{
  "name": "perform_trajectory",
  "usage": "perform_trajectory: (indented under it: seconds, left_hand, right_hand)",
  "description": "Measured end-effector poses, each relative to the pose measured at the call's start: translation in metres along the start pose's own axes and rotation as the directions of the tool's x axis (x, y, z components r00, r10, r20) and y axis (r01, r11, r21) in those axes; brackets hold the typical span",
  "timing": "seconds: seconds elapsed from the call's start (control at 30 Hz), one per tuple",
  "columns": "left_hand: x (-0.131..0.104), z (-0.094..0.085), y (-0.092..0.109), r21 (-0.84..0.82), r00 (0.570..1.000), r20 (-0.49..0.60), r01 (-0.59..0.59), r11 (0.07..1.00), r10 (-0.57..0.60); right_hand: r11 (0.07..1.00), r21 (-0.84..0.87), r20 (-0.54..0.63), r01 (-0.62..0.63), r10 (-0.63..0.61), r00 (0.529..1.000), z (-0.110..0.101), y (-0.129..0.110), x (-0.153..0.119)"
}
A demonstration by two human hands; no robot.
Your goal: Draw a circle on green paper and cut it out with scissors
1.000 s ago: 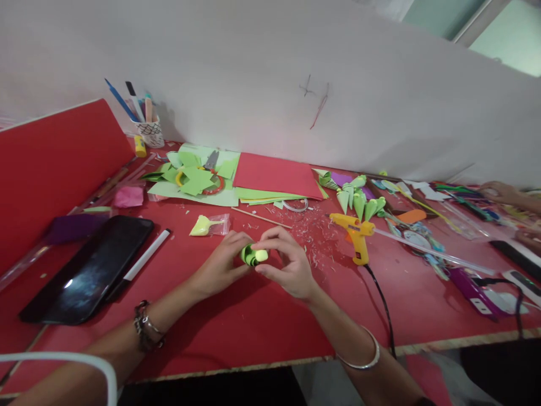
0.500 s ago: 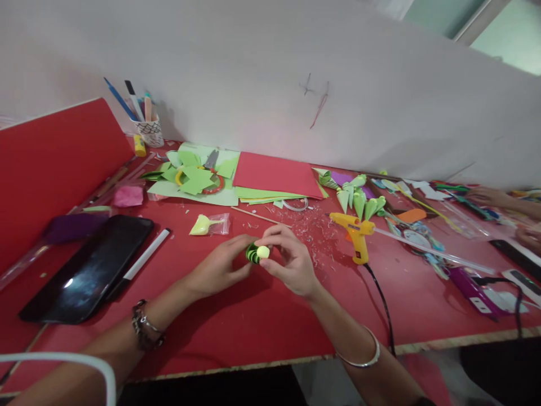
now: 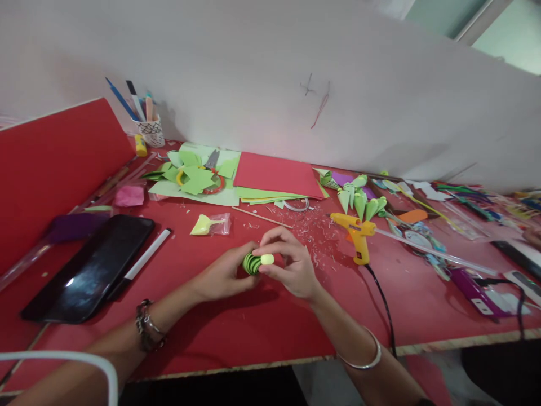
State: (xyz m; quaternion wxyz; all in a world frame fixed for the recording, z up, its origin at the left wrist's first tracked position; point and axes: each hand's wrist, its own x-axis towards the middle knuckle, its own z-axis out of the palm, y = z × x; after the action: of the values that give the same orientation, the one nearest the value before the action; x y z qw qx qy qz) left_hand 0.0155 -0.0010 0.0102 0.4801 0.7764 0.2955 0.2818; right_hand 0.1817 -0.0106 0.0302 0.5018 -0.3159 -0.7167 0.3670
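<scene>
Red tabletop (image 3: 236,338) below, left grip (image 3: 225,274) holds a green coil (image 3: 252,264), right grip (image 3: 295,268) pinching the yellow lump (image 3: 267,259) beside it.

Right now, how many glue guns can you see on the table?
1: the yellow hot glue gun lies on the red table, to the right of the right hand. No other shows.

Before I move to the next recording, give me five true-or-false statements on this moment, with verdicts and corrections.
1. The left hand holds a ridged green piece. True.
2. The glue gun is in the right hand. False: it lies on the red table; the right hand's fingers hold a pale yellow piece.
3. The large black phone lies left of the glue gun. True.
4. The scissors stand in the cup. False: they lie among green paper pieces.
5. Pens stand in the cup. True.
</scene>
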Motion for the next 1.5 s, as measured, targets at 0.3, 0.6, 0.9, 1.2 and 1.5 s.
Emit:
perform_trajectory:
  seconds: [0.3,0.6,0.9,1.2,1.5]
  left_hand:
    - [0.002,-0.0015,-0.0014,-0.026,0.996,-0.01,0.086,0.996,-0.086]
    - [0.002,-0.0027,0.0068,-0.149,0.992,0.04,0.125,0.981,-0.12]
    - [0.0018,-0.0037,0.0065,-0.109,0.995,-0.011,0.097,0.989,-0.099]
    - [-0.0006,-0.0037,0.0067,-0.238,0.976,0.176,0.169,0.956,-0.128]
    - [-0.0005,-0.0039,0.0045,-0.155,0.979,0.151,0.162,0.975,-0.139]
  right_hand:
    - [1.0,0.021,0.023,-0.009,0.009,1.0,0.0015,0.0017,-0.001]
    - [0.996,0.089,0.116,-0.029,0.019,0.993,0.001,0.0017,-0.0013]
    - [0.996,0.073,0.0,-0.047,0.047,0.999,0.001,0.0061,-0.0006]
    - [0.993,0.111,-0.009,-0.051,0.052,0.999,0.0001,0.0099,-0.0003]
    - [0.989,0.136,0.002,-0.066,0.066,0.998,0.0,0.0098,0.0001]
